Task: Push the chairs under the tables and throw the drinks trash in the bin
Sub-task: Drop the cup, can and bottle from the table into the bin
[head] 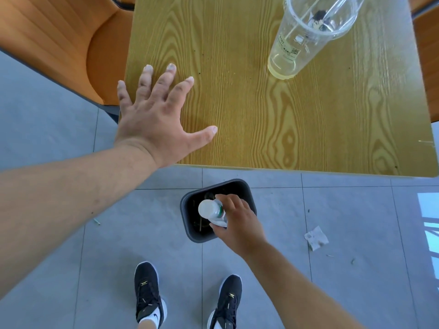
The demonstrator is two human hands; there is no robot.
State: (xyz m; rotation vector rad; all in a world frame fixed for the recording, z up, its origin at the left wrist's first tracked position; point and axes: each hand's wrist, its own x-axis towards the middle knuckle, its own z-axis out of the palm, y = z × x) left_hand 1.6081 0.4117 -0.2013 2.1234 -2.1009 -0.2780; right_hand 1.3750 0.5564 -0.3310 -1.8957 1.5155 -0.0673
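Right hand [240, 224] holds one bottle [211, 211] over one bin [190, 236].

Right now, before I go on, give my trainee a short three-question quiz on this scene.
1. True or false: the right hand holds a small white bottle over the open bin.
2. Which drinks item stands on the table? A) a can B) a clear plastic cup C) a mug
3. Fill in: the left hand, fingers spread, is over the table's near ____ corner.

Key: 1 true; 2 B; 3 left.
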